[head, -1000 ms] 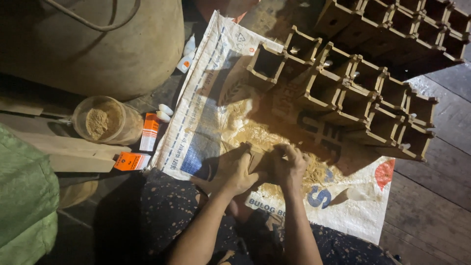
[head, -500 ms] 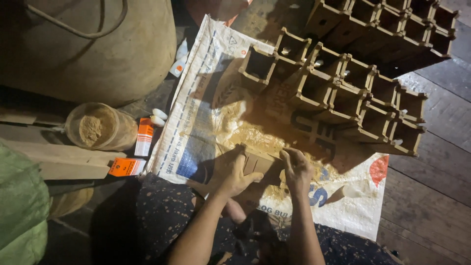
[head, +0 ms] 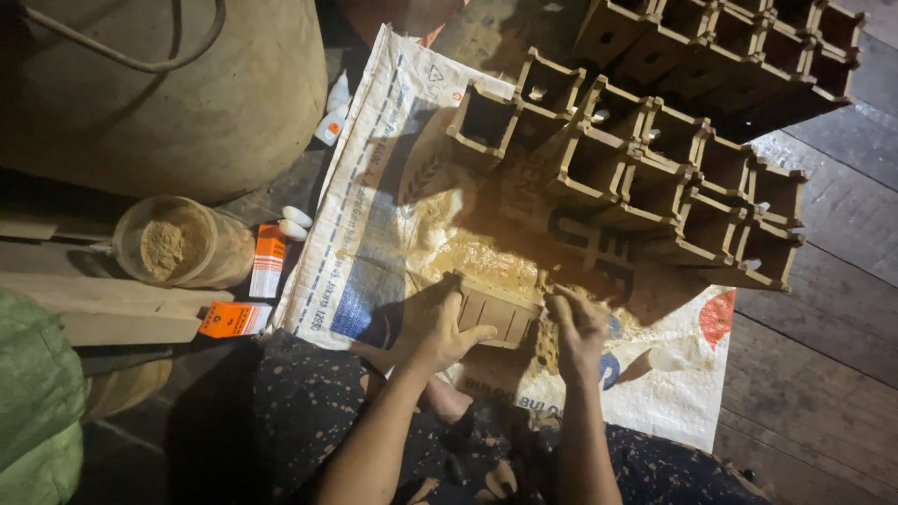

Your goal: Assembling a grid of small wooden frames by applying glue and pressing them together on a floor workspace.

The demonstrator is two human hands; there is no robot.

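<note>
Since a second ago the small wooden box (head: 496, 313) is showing between my hands, lying on the woven sack (head: 374, 215). Left hand (head: 440, 327) is gripping its near side, right hand (head: 580, 327) is curling at its end. One jar (head: 182, 243), two orange cartons (head: 267, 262).

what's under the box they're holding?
A printed woven sack strewn with yellowish sawdust lies beneath the small wooden box. Directly underneath is hidden by the box and both hands.
</note>
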